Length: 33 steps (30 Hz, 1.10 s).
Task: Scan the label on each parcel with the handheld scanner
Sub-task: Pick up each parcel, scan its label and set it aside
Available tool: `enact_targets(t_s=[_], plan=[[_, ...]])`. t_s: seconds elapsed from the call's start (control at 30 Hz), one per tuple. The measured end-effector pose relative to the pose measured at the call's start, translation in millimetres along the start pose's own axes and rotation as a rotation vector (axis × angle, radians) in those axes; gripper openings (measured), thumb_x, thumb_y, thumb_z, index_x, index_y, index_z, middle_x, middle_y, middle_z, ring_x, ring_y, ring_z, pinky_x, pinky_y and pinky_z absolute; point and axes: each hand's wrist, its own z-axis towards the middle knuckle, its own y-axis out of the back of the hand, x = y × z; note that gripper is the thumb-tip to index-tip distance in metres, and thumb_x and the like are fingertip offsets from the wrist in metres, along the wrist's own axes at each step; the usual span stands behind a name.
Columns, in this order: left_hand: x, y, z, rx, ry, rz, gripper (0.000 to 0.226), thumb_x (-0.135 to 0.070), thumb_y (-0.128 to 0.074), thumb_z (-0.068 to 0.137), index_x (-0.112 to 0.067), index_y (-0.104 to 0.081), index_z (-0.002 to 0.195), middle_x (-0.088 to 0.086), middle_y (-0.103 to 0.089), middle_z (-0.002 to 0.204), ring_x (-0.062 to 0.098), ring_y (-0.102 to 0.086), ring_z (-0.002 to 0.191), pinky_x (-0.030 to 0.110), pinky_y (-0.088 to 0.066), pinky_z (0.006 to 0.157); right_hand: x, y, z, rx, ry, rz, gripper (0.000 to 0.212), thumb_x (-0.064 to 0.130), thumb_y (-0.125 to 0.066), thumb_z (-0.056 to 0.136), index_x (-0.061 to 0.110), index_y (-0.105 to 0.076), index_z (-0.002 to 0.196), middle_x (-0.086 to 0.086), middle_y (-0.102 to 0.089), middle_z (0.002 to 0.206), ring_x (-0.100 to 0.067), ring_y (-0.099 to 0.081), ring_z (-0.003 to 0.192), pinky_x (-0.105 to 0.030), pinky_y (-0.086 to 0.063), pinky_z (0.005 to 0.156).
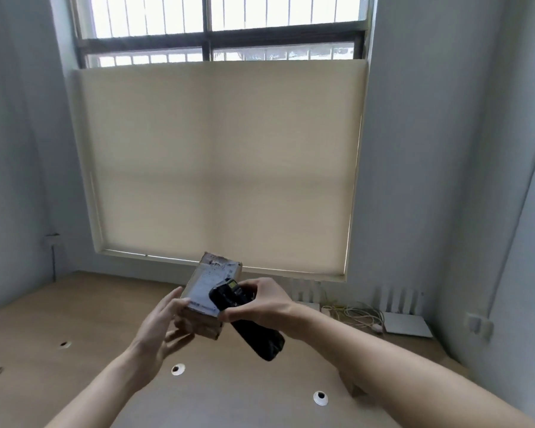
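Parcel (209,296) is up in the air over the desk (74,304), well clear of it, roughly above the middle toward the far edge by the window. Left hand (164,325) grips its near-left end, fingers wrapped under, thumb on the top edge. Long axis runs from that hand away and slightly right, far end tipped up. Label (202,288) faces up and toward the camera; print too blurred to read.

Right hand (260,301) is closed round the scanner (244,316), which touches or sits just over the parcel's right side; can't tell which. Scanner's long axis runs from lower right to upper left, head over the label's right half, so it partly covers the label.

Judgement: scan of this parcel is in progress or about to fire. Head looks very close; may need backing off to catch the whole barcode. No other parcels in view.
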Motion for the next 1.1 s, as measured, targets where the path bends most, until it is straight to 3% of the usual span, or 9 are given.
enact_targets(t_s=[0.1,0.27,0.37,0.6,0.67,0.8,0.9,1.03,1.1], plan=[[-5.0,67.9,-14.4,-0.044,0.006,0.017,0.038,-0.036,-0.072,0.083,-0.04,-0.066,0.121,0.016,-0.065,0.118,0.032,-0.069,0.094,0.04,-0.056,0.085,31.7,-51.0,19.7,0.071,0.053,-0.009,0.046,0.034,-0.093,0.066,0.023,-0.08,0.109,0.005,-0.079,0.097,-0.015,-0.075,0.091,-0.035,-0.062,0.091],[-21.9,190.6,-49.4,-0.231,-0.006,0.056,0.026,-0.054,-0.063,0.089,-0.041,-0.065,0.112,0.008,-0.074,0.11,0.027,-0.068,0.105,0.043,-0.053,0.085,99.3,-154.0,46.8,0.19,0.116,0.014,0.046,0.032,-0.093,0.065,0.026,-0.08,0.108,0.009,-0.077,0.092,-0.009,-0.072,0.084,-0.032,-0.06,0.09],[-40.6,272.8,-84.3,-0.293,-0.038,0.107,0.049,-0.057,-0.073,0.074,-0.033,-0.062,0.114,0.003,-0.078,0.102,0.027,-0.072,0.101,0.043,-0.054,0.09,150.9,-229.4,57.8,0.276,0.176,0.031,0.048,0.029,-0.094,0.067,0.029,-0.08,0.113,0.006,-0.08,0.098,-0.007,-0.073,0.083,-0.03,-0.06,0.088],[-66.8,479.7,-189.7,-0.574,-0.075,0.213,0.082,-0.067,-0.083,0.062,-0.042,-0.048,0.131,0.005,-0.072,0.111,0.022,-0.071,0.101,0.04,-0.057,0.089,274.8,-435.3,68.7,0.468,0.331,0.132,0.036,0.026,-0.092,0.065,0.034,-0.082,0.099,0.009,-0.077,0.079,-0.006,-0.07,0.068,-0.019,-0.056,0.065],[-67.9,533.6,-221.8,-0.657,-0.065,0.173,0.076,-0.061,-0.085,0.06,-0.034,-0.055,0.125,0.004,-0.071,0.114,0.021,-0.071,0.101,0.04,-0.059,0.088,305.6,-494.9,67.8,0.533,0.373,0.135,0.035,0.028,-0.093,0.065,0.037,-0.081,0.097,0.009,-0.077,0.08,-0.006,-0.071,0.068,-0.019,-0.056,0.066],[-60.9,628.4,-279.9,-0.839,-0.049,0.096,0.067,-0.052,-0.09,0.054,-0.033,-0.057,0.109,-0.002,-0.07,0.112,0.009,-0.073,0.088,0.022,-0.059,0.065,355.0,-607.5,63.8,0.678,0.434,0.133,0.041,0.038,-0.093,0.061,0.039,-0.08,0.101,0.009,-0.079,0.089,-0.009,-0.076,0.079,-0.021,-0.057,0.071],[-48.8,686.7,-309.5,-0.921,-0.008,0.08,0.057,-0.044,-0.089,0.063,-0.038,-0.051,0.105,-0.004,-0.069,0.108,0.016,-0.072,0.094,0.031,-0.059,0.069,379.7,-685.6,64.4,0.777,0.459,0.106,0.048,0.04,-0.094,0.061,0.032,-0.08,0.105,0.01,-0.079,0.091,-0.009,-0.076,0.083,-0.023,-0.057,0.075],[-27.0,762.3,-328.2,-1.045,0.043,0.063,0.035,-0.035,-0.082,0.075,-0.038,-0.053,0.093,-0.017,-0.064,0.082,-0.007,-0.068,0.058,0.011,-0.048,0.045,401.5,-783.9,73.8,0.913,0.467,0.065,0.05,0.035,-0.096,0.062,0.026,-0.079,0.108,0.009,-0.08,0.095,-0.009,-0.077,0.086,-0.025,-0.061,0.081],[-18.5,799.4,-330.3,-1.082,0.072,0.065,0.038,-0.044,-0.08,0.073,-0.038,-0.058,0.103,-0.018,-0.066,0.09,-0.007,-0.069,0.064,0.01,-0.049,0.052,409.5,-832.7,84.6,0.978,0.459,0.048,0.049,0.033,-0.097,0.062,0.026,-0.079,0.107,0.009,-0.08,0.095,-0.009,-0.077,0.086,-0.025,-0.061,0.082]])
